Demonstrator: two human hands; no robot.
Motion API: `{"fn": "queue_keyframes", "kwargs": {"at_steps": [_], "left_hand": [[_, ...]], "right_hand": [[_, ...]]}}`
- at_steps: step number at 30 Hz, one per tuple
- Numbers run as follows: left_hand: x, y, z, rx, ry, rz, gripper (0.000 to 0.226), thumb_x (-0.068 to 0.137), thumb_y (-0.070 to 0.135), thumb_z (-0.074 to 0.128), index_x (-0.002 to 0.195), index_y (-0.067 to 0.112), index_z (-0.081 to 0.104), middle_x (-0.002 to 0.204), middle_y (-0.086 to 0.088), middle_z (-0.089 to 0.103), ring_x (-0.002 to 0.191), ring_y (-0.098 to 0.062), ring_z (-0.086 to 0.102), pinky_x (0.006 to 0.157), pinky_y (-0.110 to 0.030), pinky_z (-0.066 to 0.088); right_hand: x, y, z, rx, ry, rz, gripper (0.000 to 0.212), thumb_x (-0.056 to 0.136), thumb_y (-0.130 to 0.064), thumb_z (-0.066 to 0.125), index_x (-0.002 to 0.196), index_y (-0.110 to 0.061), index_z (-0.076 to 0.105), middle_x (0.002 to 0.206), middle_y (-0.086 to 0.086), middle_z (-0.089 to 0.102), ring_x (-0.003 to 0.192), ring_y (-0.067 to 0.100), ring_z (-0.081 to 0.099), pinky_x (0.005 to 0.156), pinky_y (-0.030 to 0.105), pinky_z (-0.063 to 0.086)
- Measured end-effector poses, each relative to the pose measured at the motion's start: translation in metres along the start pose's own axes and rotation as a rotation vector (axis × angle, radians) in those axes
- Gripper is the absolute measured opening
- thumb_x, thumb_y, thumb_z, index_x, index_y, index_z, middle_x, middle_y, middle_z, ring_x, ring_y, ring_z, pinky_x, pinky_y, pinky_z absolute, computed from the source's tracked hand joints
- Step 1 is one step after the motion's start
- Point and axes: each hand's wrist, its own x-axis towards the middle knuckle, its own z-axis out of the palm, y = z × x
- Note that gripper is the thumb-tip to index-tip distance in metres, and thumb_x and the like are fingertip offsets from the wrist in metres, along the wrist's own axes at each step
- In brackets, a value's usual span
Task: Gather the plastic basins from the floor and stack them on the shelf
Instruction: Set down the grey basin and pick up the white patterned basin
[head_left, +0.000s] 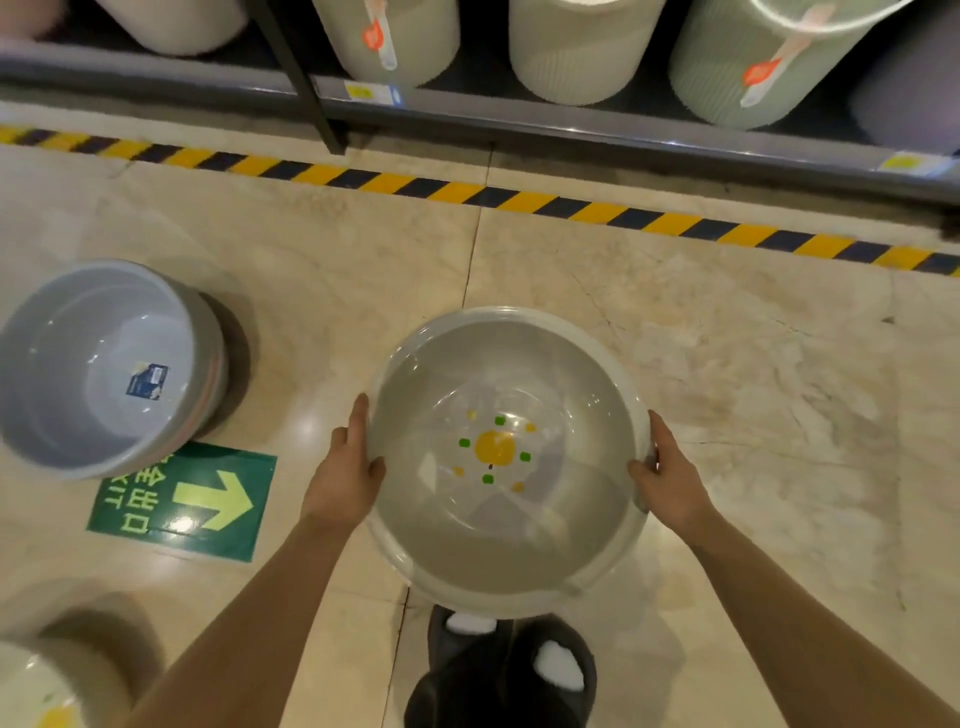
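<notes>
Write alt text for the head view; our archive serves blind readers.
Both hands, left hand and right hand, grip the rim of a grey basin above a marble floor. A blue-grey basin stack sits left, shelf ahead.

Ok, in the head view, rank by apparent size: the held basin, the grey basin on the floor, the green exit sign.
1. Held basin, though nearest the camera.
2. Grey basin, cut off at the frame edge.
3. Green exit sign.

Warm overhead light, floor (727, 389) glare, blurred edges.
</notes>
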Motion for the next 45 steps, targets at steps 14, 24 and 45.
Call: {"fn": "queue_keyframes", "kwargs": {"at_steps": [14, 24, 45], "left_hand": [[-0.187, -0.041, -0.172, -0.097, 0.143, -0.206, 0.085, 0.086, 0.021, 0.057, 0.149, 0.034, 0.001, 0.131, -0.019, 0.047, 0.105, -0.039, 0.058, 0.084, -0.047, 0.048], [-0.297, -0.202, -0.205, -0.216, 0.249, -0.392, 0.087, 0.087, 0.019, 0.058, 0.152, 0.029, 0.001, 0.131, -0.021, 0.046, 0.098, -0.040, 0.061, 0.075, -0.045, 0.050], [-0.380, -0.645, -0.148, -0.062, 0.171, -0.605, 0.087, 0.090, 0.033, 0.055, 0.151, 0.021, -0.006, 0.121, -0.016, 0.051, 0.098, -0.033, 0.057, 0.067, -0.039, 0.049]], "right_hand": [[-0.166, -0.183, -0.020, -0.238, -0.177, -0.242, 0.069, 0.092, -0.016, 0.052, 0.150, -0.032, 0.017, 0.141, 0.008, 0.050, 0.122, 0.036, 0.053, 0.096, 0.043, 0.044], [-0.250, -0.246, 0.130, -0.345, -0.342, -0.338, 0.071, 0.094, -0.014, 0.054, 0.151, -0.028, 0.015, 0.145, 0.008, 0.045, 0.112, 0.024, 0.054, 0.077, 0.021, 0.046], [-0.341, -0.216, 0.580, -0.719, -0.518, -0.542, 0.079, 0.094, -0.021, 0.053, 0.151, -0.031, 0.000, 0.150, 0.011, 0.036, 0.127, 0.031, 0.047, 0.105, 0.047, 0.040]]}}
